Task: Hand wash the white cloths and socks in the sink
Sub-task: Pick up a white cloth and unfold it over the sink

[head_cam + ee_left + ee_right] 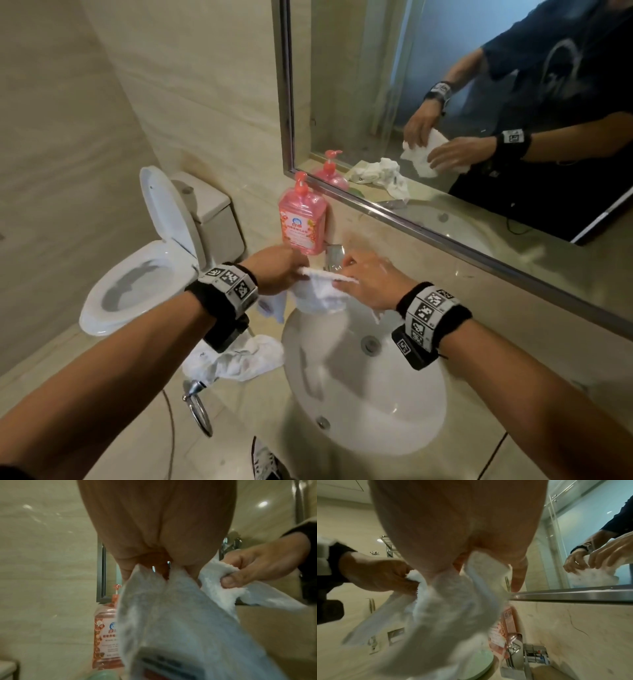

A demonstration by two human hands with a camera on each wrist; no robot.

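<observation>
The cloth [320,294] hangs between the left hand [274,269] and right hand [371,284], above the sink's [404,421] far rim; the soap bottle [303,222] stands behind the hands, left of the tap [334,255]; a heap of cloths and socks [239,359] lies on the counter [513,318] left of the sink — the toilet [150,260] farther left; the mirror [445,85] hangs behind the counter.

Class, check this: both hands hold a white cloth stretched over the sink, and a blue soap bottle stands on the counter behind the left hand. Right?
Not quite. The soap bottle is pink, not blue, as the head view shows. The rest holds: left hand and right hand grip the white cloth over the sink.
</observation>
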